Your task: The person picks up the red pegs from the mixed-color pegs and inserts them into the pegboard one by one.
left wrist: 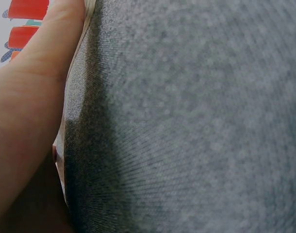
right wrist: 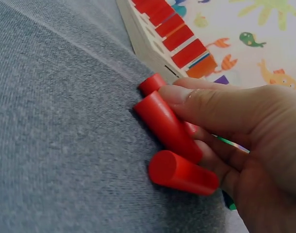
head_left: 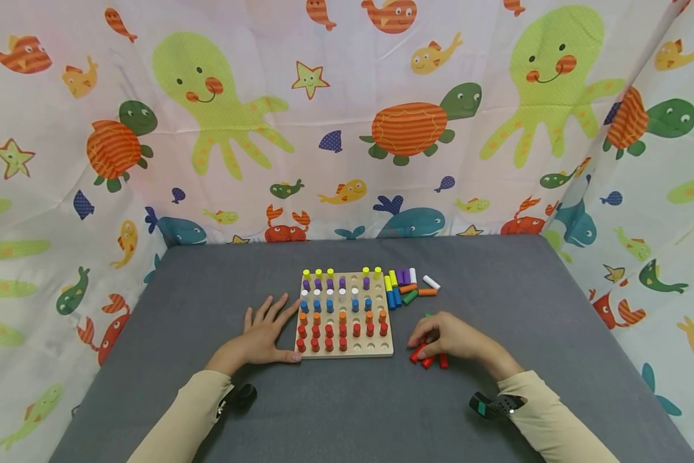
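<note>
A wooden pegboard [head_left: 370,350] stands on the grey table with rows of yellow, purple, white, blue, orange and red pegs; some holes are bare. At its left side my left hand [head_left: 258,337] lies with fingers spread, thumb and fingertips against the board's edge. Right of the board, my right hand [head_left: 455,337] pinches a red peg [right wrist: 152,84] between thumb and fingers, low over the cloth. Two more red pegs, a middle one [right wrist: 167,126] and a nearer one [right wrist: 182,174], lie beside it under the hand. The fingertips behind the peg are mostly hidden.
Behind my right hand lies a loose group of pegs: yellow and blue stacks [head_left: 390,292], purple, orange [head_left: 428,292], green [head_left: 410,297] and white [head_left: 431,282]. A sea-animal curtain [head_left: 335,167] closes off the table's back and sides.
</note>
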Demonstrator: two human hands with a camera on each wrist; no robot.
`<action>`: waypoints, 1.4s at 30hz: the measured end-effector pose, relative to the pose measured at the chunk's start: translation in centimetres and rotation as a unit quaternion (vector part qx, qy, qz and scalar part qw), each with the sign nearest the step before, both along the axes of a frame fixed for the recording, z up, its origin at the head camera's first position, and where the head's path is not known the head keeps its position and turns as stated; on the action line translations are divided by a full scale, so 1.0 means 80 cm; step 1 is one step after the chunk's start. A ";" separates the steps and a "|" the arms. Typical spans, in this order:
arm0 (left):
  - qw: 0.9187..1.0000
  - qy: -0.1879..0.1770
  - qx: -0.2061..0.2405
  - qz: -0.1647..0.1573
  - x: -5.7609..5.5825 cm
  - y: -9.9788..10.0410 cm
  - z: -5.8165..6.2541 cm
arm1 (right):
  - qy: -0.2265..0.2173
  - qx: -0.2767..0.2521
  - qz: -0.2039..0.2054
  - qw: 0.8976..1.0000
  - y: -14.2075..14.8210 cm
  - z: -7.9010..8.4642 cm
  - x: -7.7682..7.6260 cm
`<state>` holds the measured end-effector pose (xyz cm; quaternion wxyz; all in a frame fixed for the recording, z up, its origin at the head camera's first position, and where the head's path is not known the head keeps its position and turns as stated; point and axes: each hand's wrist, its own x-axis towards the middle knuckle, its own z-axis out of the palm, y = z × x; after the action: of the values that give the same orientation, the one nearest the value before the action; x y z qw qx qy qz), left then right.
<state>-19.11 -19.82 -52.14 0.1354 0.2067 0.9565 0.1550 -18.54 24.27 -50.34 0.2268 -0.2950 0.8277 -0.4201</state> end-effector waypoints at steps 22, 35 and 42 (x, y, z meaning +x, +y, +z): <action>1.000 0.001 0.002 0.000 0.001 0.001 0.003 | 0.035 0.002 -0.028 0.999 -0.012 -0.012 0.003; 1.000 -0.003 -0.002 0.003 0.002 0.001 0.004 | 0.046 0.014 -0.043 0.998 -0.014 -0.012 0.006; 1.000 -0.004 0.022 -0.001 -0.001 -0.003 -0.001 | 0.048 0.022 -0.048 0.997 -0.017 -0.011 0.008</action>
<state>-19.16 -20.03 -52.23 0.1352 0.2099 0.9521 0.1766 -17.89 22.95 -51.18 0.1729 -0.2697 0.8597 -0.3979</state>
